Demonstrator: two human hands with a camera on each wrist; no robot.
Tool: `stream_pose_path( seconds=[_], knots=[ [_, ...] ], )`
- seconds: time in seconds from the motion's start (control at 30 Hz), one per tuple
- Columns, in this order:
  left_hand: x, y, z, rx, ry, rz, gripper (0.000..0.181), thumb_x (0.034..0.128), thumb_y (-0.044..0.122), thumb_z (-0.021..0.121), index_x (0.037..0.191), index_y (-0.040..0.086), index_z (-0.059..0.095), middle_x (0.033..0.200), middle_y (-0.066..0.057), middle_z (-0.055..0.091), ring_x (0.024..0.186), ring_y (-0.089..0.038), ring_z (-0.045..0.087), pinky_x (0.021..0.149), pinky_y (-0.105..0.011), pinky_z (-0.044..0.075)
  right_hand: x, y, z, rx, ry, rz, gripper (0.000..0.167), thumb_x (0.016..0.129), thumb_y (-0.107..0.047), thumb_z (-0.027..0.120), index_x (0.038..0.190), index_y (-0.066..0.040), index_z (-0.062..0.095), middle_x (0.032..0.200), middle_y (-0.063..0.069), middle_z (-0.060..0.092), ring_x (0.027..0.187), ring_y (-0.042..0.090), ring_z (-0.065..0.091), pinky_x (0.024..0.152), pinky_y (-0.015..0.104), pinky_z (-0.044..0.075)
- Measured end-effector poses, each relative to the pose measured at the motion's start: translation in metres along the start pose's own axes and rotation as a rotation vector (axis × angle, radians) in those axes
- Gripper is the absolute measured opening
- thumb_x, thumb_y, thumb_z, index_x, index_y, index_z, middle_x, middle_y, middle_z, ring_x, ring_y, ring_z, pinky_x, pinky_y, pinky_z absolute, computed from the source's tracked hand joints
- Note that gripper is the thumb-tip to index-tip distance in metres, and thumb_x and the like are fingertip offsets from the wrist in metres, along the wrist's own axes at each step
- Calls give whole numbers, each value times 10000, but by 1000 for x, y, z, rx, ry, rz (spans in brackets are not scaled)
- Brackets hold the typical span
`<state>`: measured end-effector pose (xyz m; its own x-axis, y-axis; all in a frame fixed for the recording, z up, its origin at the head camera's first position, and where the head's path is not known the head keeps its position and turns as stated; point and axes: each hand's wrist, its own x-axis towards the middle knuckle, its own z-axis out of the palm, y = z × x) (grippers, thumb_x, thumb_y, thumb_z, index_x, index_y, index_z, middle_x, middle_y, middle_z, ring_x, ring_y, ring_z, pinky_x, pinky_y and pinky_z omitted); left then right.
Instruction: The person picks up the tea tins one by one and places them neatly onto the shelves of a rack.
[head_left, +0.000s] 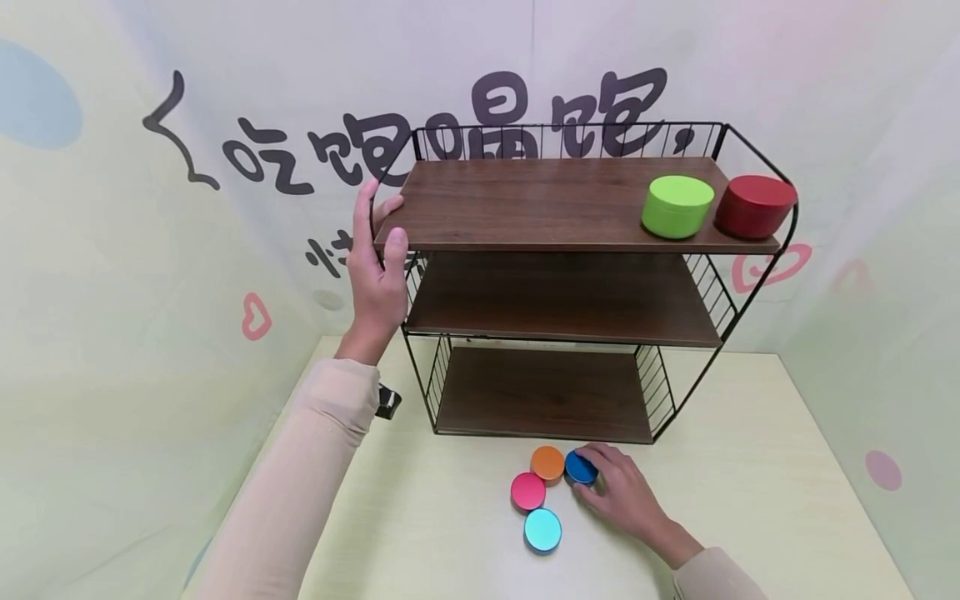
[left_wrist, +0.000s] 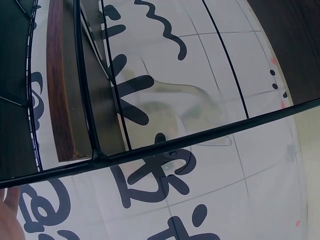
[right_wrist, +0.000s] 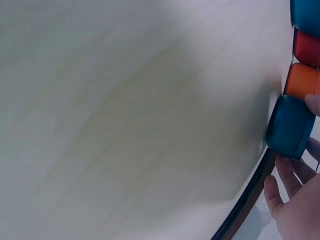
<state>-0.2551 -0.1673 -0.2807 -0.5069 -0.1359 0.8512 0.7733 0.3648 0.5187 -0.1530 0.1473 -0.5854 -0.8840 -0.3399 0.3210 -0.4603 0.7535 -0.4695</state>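
A three-tier rack [head_left: 555,296] with dark wood boards and black wire sides stands on the table. My left hand [head_left: 378,279] grips its upper left end, fingers around the wire side and thumb in front; the left wrist view shows the black wire frame [left_wrist: 165,147] close up. At the rack's foot, my right hand [head_left: 622,492] pinches a blue round tin [head_left: 581,468] between thumb and fingers. Right beside it is an orange tin [head_left: 547,463]. A pink-red tin [head_left: 528,492] and a turquoise tin [head_left: 542,531] follow in a curve toward me.
On the top board's right end sit a green tin [head_left: 677,207] and a dark red tin [head_left: 756,206]. A small black object [head_left: 387,402] lies partly behind my left sleeve. Printed white cloth [head_left: 187,275] hangs around the pale table [head_left: 750,467].
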Motion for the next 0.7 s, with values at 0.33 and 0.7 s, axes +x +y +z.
stream_pose_path(
  seconds=[0.33,0.7],
  knots=[
    [0,-13,-2,9,-2,8,549,949,120,444,1448,-94,366,1252,-277,611,1214,-349,551,981,-282,364,1,0,-7,-38,-14,-54,538,735,-279,869,1193,-58,695,1195,122,655,1090,306,615,902,507,515],
    [-2,-40,-2,24,-7,22,568,967,276,450,1492,65,400,1271,-90,650,1212,-173,570,978,-302,381,7,-10,-28,-80,19,-156,567,685,-310,904,1174,-92,716,1156,59,663,1075,262,613,875,502,529]
  ],
)
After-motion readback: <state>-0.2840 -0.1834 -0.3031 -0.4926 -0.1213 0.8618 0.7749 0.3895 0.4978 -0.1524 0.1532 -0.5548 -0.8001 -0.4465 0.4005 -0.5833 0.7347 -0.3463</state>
